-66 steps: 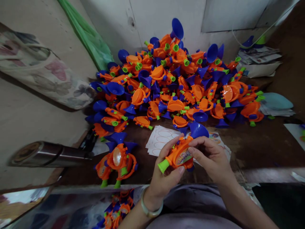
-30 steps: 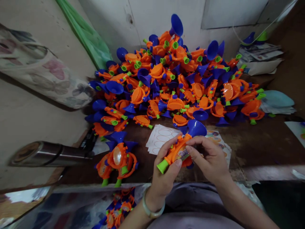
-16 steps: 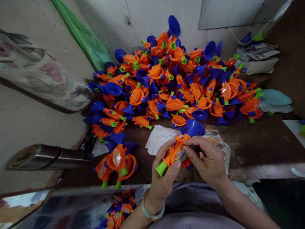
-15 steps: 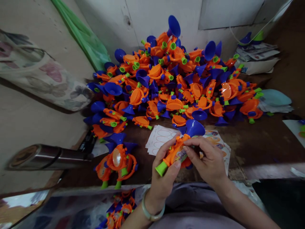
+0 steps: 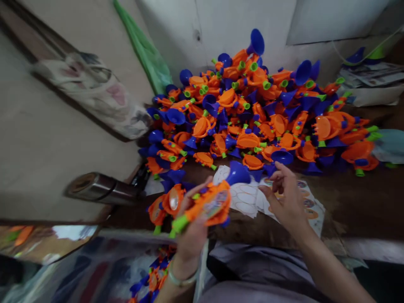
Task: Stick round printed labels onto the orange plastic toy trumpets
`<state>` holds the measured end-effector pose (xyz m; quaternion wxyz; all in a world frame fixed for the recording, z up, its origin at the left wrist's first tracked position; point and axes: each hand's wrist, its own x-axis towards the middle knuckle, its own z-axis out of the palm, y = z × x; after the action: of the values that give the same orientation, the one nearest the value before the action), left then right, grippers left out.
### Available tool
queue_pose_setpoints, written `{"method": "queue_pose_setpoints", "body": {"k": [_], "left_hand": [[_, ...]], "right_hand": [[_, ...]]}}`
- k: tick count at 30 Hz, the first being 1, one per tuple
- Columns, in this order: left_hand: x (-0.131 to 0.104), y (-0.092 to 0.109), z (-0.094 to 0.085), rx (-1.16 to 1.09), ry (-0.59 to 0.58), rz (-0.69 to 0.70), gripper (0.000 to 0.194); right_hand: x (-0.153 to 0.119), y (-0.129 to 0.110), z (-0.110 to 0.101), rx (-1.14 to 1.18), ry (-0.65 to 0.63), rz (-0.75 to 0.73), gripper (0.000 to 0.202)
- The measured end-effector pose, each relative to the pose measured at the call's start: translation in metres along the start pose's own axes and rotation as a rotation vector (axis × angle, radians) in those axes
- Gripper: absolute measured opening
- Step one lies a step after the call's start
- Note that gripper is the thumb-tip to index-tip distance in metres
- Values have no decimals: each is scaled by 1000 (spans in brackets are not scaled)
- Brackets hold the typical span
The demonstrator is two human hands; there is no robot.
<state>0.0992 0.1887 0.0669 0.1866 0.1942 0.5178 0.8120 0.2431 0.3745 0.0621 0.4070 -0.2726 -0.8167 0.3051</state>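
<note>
Trumpet: an orange toy with a blue bell and a green mouthpiece, held in your left hand above the near edge of the worktop, tilted with the bell up and away from you and the mouthpiece down toward you; it is blurred.
Sticker: a coloured oval label shows on the trumpet's side facing you; its print is too blurred to read.
Left hand: your grip is wrapped round the trumpet's body from below, thumb on the near side; a pale bangle sits on the wrist.
Right hand: clear of the trumpet, hovering over the sticker sheets, its grip loosely spread with the fingers curled and holding nothing that you can make out.
Sheets: white backing sheets with oval outlines lie flat on the worktop just beyond the trumpet; the one under your right hand carries coloured ovals.
Pile: a big heap of like trumpets fills the back of the worktop up against the wall.
Small group: a few trumpets lie near the left front edge, just left of the held one.
Flask: a dark metal cylinder lies on its side at the left.
Worktop: dark brown, bare at the right.
Below the edge: more trumpets show by your left forearm.
</note>
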Motion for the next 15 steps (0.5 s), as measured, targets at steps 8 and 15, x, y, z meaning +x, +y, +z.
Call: {"method": "queue_pose_setpoints", "body": {"k": [8, 15], "left_hand": [[39, 34, -148, 300, 584, -17, 50], [7, -2, -160, 545, 390, -120, 51]], "right_hand": [[-13, -29, 74, 310, -908, 155, 52], [-34, -51, 148, 320, -990, 79, 81]]}}
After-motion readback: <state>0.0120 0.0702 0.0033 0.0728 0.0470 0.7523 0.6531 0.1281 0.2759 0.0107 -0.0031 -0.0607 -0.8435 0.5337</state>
